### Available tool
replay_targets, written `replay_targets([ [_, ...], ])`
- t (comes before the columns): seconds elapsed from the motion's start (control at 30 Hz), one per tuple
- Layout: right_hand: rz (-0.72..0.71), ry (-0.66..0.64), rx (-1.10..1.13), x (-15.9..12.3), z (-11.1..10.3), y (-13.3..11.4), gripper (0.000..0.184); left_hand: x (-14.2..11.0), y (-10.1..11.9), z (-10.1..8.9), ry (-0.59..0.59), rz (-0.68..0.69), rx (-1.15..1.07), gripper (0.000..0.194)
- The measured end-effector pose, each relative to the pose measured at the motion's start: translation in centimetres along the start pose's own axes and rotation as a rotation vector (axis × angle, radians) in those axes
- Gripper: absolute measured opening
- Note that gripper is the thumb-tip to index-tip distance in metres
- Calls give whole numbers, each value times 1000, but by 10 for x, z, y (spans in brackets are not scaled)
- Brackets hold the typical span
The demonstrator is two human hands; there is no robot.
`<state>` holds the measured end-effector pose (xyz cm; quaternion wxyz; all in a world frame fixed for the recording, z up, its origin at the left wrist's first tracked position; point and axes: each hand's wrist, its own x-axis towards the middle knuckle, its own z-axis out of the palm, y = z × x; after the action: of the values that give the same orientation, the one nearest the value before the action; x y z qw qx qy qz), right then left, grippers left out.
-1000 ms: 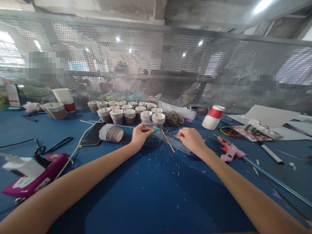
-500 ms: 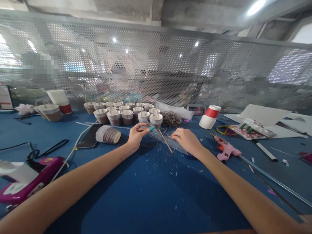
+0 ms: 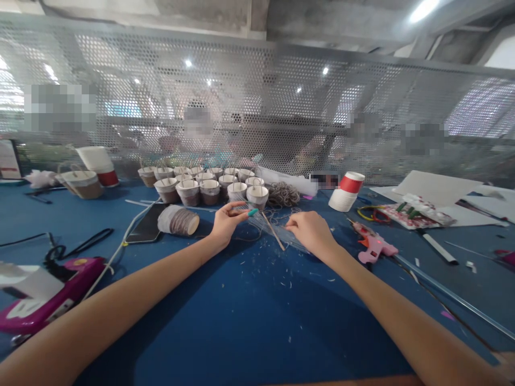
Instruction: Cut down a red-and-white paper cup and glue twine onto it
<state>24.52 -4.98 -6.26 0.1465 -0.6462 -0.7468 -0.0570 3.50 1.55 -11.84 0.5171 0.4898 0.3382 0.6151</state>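
Observation:
My left hand (image 3: 225, 225) is over the middle of the table with thumb and fingers close together. A small teal piece (image 3: 252, 213), perhaps a finger cap, shows at the thumb tip. To the right, my right hand (image 3: 311, 231) has its fingers pinched; whatever lies in them is too small to make out. Between and beneath both hands spreads a thin translucent sheet or mesh (image 3: 295, 240). A slim brown stick (image 3: 274, 233) lies across it. Left of my left hand, a cup wrapped in brown cord (image 3: 179, 221) rests on its side.
Several small white-lined baskets (image 3: 189, 192) stand behind the hands, beside a heap of brown cord (image 3: 284, 194). Stacked paper cups (image 3: 343, 200), a pink glue gun (image 3: 376, 247) and a clear tube (image 3: 454, 292) are on the right. A magenta device (image 3: 52, 300) and black phone (image 3: 144, 225) lie left.
My right hand has shifted slightly to the right, and its fingers look more curled. My left hand is almost where it was.

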Motion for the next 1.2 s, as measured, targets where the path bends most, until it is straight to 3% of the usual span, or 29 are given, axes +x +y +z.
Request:
replay_targets([
  [0.3,-63,70,62,0,2,3,12,1,-1,0,-1,-67,-51,42],
  [0.43,-134,42,87,2,5,5,9,1,-1,0,11,-67,-74,41],
  [0.6,-142,-4,17,3,11,7,18,0,-1,1,6,-44,-62,42],
  [0.83,-227,119,9,4,9,7,13,-2,1,3,1,-58,-11,40],
  [1.2,-147,201,197,2,9,6,6,-1,0,3,3,-52,27,38],
])
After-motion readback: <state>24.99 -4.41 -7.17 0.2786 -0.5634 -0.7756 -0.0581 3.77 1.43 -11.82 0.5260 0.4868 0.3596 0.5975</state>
